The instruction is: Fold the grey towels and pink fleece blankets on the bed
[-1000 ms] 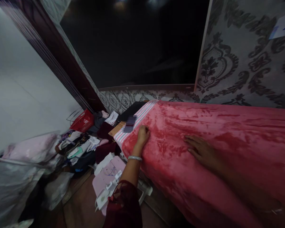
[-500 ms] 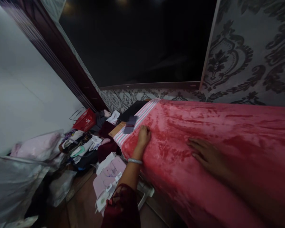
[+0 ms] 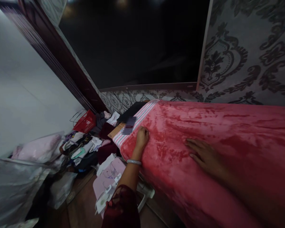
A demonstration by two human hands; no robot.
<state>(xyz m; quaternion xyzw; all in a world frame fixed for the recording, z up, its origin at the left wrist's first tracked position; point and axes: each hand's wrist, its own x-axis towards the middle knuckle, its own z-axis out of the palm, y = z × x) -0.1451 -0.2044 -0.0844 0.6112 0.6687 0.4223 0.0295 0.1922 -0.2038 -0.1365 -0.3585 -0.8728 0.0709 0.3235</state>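
A red plush blanket (image 3: 175,136) with a striped left border (image 3: 142,114) covers a long raised surface and hangs over its near side. My left hand (image 3: 142,137), with a pale bangle (image 3: 134,162) at the wrist, rests on the blanket close to that border. Its fingers are curled in, and whatever they may grip is hidden. Farther right, my right hand (image 3: 201,155) lies flat on the red pile with its fingers stretched out. A blurred-out dark item (image 3: 129,125) lies just left of my left hand, on the border.
Behind the blanket, a large black television screen (image 3: 137,41) hangs on patterned wallpaper. At left are a red basket (image 3: 85,121), heaped clothes (image 3: 85,150), a pink pillow in plastic (image 3: 39,146) and a pink case (image 3: 102,185). A black flat object (image 3: 131,110) sits behind the border.
Both hands stay in almost the same places on the blanket. The view has shifted slightly, so the television and wallpaper sit a little farther left.
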